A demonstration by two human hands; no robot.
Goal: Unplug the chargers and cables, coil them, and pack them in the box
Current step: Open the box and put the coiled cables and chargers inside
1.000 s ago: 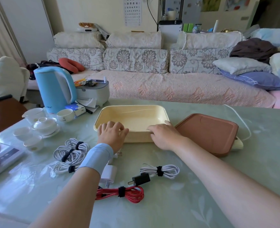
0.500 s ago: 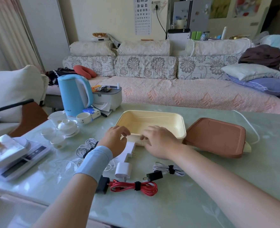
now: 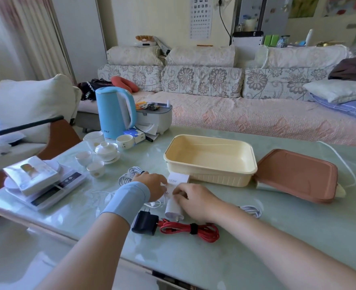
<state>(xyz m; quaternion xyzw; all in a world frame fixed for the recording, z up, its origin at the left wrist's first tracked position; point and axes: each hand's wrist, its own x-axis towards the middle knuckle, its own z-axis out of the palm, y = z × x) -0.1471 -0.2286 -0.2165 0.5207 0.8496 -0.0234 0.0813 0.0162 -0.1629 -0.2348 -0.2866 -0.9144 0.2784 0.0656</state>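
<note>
Beyond my right hand [image 3: 196, 200], which grips 1 charger [image 3: 173, 210], stands the box [image 3: 211, 177]; my left hand [image 3: 154, 185]: grip indeterminate.

The cream box [image 3: 210, 162] sits open and empty at centre frame, upright on the desk [image 3: 277, 243]. Touching its near wall lies a 120W charger [image 3: 178, 178]. Lower down are a plug charger [image 3: 173, 209], white, a black charger [image 3: 144, 222] and a strapped red cable [image 3: 194, 229]. White cable coils [image 3: 129, 174] lie centre-left.
</note>
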